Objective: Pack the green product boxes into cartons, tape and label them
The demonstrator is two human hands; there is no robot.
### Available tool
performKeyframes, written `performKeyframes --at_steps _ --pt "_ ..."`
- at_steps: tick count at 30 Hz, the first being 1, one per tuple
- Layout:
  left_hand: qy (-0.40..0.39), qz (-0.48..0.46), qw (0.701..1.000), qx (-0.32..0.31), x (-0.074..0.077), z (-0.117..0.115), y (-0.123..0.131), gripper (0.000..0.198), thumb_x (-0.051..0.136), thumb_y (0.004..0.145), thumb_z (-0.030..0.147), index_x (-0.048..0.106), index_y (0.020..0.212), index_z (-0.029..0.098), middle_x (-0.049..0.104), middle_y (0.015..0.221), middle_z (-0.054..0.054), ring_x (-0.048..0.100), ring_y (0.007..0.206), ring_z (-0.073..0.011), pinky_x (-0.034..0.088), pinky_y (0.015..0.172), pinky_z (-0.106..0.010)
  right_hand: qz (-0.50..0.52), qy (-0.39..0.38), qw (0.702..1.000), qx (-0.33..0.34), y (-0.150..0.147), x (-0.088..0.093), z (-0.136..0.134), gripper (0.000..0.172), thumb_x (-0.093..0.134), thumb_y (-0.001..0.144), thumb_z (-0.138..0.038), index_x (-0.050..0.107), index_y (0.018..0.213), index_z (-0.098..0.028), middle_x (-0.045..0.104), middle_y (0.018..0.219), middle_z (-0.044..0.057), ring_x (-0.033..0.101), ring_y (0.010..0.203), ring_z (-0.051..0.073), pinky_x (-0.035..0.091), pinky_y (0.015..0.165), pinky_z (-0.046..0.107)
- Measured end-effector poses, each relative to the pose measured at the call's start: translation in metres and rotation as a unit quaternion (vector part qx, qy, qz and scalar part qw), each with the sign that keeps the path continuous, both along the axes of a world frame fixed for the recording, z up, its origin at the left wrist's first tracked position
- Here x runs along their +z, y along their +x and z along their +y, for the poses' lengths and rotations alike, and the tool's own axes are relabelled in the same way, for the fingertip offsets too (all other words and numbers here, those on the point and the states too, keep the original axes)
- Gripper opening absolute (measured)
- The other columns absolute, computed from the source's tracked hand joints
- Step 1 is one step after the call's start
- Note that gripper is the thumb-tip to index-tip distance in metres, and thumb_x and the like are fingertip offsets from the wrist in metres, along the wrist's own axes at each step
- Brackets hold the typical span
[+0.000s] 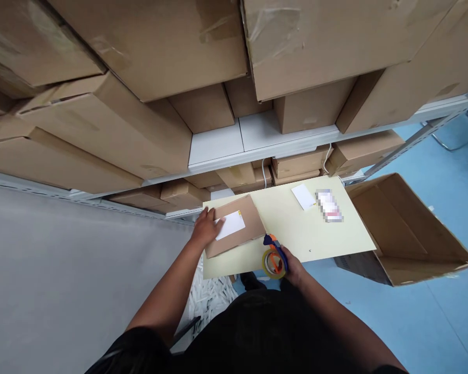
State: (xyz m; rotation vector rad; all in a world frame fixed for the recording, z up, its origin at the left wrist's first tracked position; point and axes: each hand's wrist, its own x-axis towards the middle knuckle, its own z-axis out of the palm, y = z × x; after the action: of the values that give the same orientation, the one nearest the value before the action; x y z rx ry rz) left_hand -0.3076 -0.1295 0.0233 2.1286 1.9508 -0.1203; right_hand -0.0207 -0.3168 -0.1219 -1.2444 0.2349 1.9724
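On a cream tabletop, a flat brown cardboard box (242,213) lies at a slant with a white label or card (231,225) on its top. My left hand (206,227) holds the box at its left end, thumb on the white piece and fingers by the upper left corner. Closed round a tape dispenser (280,254) is my right hand (294,267), just off the near edge of the board. The dispenser is blue and orange, with a roll of clear yellowish tape (265,262). My right fingers are partly hidden behind it.
Farther right on the cream tabletop (296,228) lie a white card stack (303,197) and a blurred printed item (329,205). A large open carton (425,234) stands to the right. Shelves (257,150) full of cartons rise ahead; shredded paper (210,296) lies below left.
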Motion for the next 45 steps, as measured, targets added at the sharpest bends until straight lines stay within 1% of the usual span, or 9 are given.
performKeyframes --at_steps 5,11,19,27,30,33,38,42,45 --pt "-0.067 0.016 0.99 -0.124 -0.001 -0.075 -0.064 0.102 0.072 0.078 0.069 0.037 0.16 0.02 0.02 0.17 -0.022 0.027 0.154 -0.0418 0.028 0.12 -0.055 0.0 -0.047 0.999 0.019 0.018 0.02 0.078 0.047 0.06 0.094 -0.06 0.072 0.109 -0.017 0.079 0.095 0.008 0.075 0.084 0.023 0.061 0.085 0.041" --pt "0.011 0.011 0.982 -0.189 -0.01 -0.132 -0.021 0.117 0.085 0.066 0.065 0.034 0.162 0.023 0.019 0.172 -0.018 0.017 0.157 -0.0426 0.015 0.125 -0.058 -0.048 -0.006 0.993 0.107 0.028 0.033 0.154 0.046 0.059 0.094 -0.059 0.07 0.108 -0.017 0.078 0.093 0.01 0.073 0.081 0.024 0.062 0.079 0.041" --pt "0.036 -0.013 0.987 -0.156 -0.033 -0.117 0.025 0.118 0.076 0.069 0.076 0.029 0.164 0.024 0.019 0.171 -0.018 0.008 0.159 -0.044 -0.011 0.121 -0.069 -0.084 -0.01 0.985 0.149 0.015 0.035 0.175 0.047 0.062 0.092 -0.062 0.069 0.109 -0.019 0.078 0.093 0.008 0.073 0.08 0.022 0.061 0.074 0.038" --pt "0.052 -0.038 0.994 -0.085 -0.036 -0.104 0.057 0.115 0.074 0.074 0.073 0.026 0.165 0.023 0.015 0.172 -0.017 0.006 0.158 -0.0452 -0.008 0.122 -0.069 -0.041 -0.001 0.996 0.08 0.016 0.007 0.013 0.045 0.062 0.091 -0.059 0.073 0.111 -0.019 0.08 0.106 0.011 0.075 0.103 0.03 0.058 0.095 0.043" --pt "0.056 -0.045 0.997 -0.037 -0.038 -0.098 0.085 0.114 0.072 0.076 0.074 0.025 0.165 0.021 0.016 0.172 -0.019 0.007 0.158 -0.0461 -0.005 0.121 -0.072 0.004 -0.02 0.999 0.034 0.004 0.005 -0.014 0.053 0.054 0.092 -0.065 0.073 0.112 -0.019 0.079 0.112 0.012 0.074 0.111 0.031 0.058 0.097 0.044" --pt "0.032 -0.059 0.997 -0.042 -0.033 -0.103 0.103 0.114 0.071 0.076 0.074 0.025 0.165 0.021 0.016 0.172 -0.021 0.008 0.158 -0.0475 0.0 0.12 -0.073 0.0 -0.01 1.0 -0.028 0.01 0.012 0.012 0.052 0.049 0.094 -0.063 0.073 0.114 -0.021 0.079 0.114 0.008 0.073 0.111 0.028 0.059 0.096 0.041" --pt "-0.042 -0.073 0.967 -0.24 -0.021 -0.113 0.087 0.11 0.082 0.07 0.066 0.036 0.162 0.026 0.025 0.17 -0.018 0.023 0.155 -0.0455 0.015 0.124 -0.062 -0.064 -0.031 0.997 0.015 0.052 0.024 0.102 0.047 0.056 0.094 -0.061 0.073 0.105 -0.019 0.08 0.096 0.008 0.075 0.088 0.024 0.061 0.084 0.038" --pt "-0.015 -0.055 0.948 -0.312 -0.026 -0.092 0.07 0.093 0.076 0.079 0.067 0.041 0.159 0.033 0.026 0.171 -0.013 0.016 0.158 -0.0423 0.001 0.126 -0.064 -0.11 -0.021 0.987 0.119 0.064 0.028 0.151 0.044 0.066 0.09 -0.058 0.072 0.104 -0.017 0.079 0.091 0.008 0.073 0.078 0.022 0.061 0.078 0.038" --pt "0.019 -0.044 0.951 -0.307 -0.034 -0.077 0.067 0.093 0.067 0.082 0.074 0.039 0.16 0.032 0.018 0.173 -0.013 0.005 0.159 -0.0431 -0.008 0.123 -0.068 -0.124 -0.013 0.983 0.132 0.056 0.026 0.149 0.048 0.064 0.091 -0.061 0.072 0.108 -0.017 0.079 0.093 0.009 0.073 0.078 0.023 0.061 0.076 0.038"
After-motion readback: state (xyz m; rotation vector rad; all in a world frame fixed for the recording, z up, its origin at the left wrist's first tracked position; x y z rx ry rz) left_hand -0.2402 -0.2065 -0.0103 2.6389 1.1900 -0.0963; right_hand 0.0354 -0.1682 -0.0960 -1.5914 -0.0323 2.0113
